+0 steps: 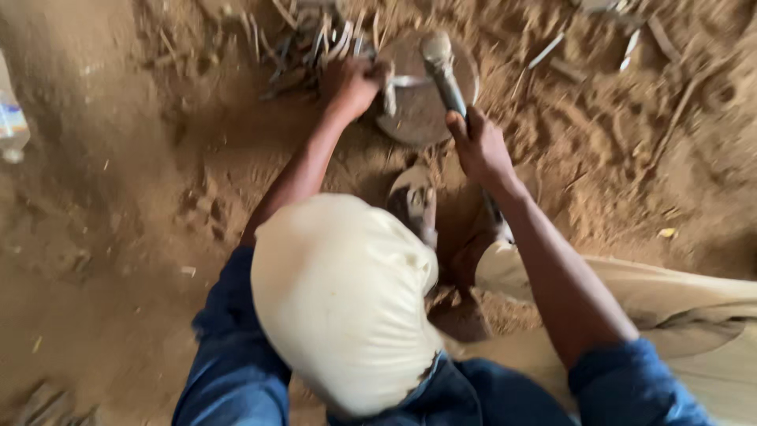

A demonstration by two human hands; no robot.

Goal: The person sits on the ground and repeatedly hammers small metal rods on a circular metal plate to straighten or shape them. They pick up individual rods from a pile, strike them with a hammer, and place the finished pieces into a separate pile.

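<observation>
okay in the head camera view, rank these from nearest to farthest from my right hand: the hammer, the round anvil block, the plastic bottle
1. Hammer: gripped in the right hand.
2. Round anvil block: just ahead of the hand, under the hammer head.
3. Plastic bottle: far off at the left edge.

Right hand (479,150) grips a hammer (440,67) over a round anvil (418,118); left hand (351,83) holds metal strip (402,81).

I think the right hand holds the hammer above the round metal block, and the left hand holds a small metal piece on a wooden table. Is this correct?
Not quite. There is no wooden table: the left hand holds the small metal piece at the round metal block, which sits on the sandy ground. The head view shows this. The right hand does hold the hammer above the block.
</observation>
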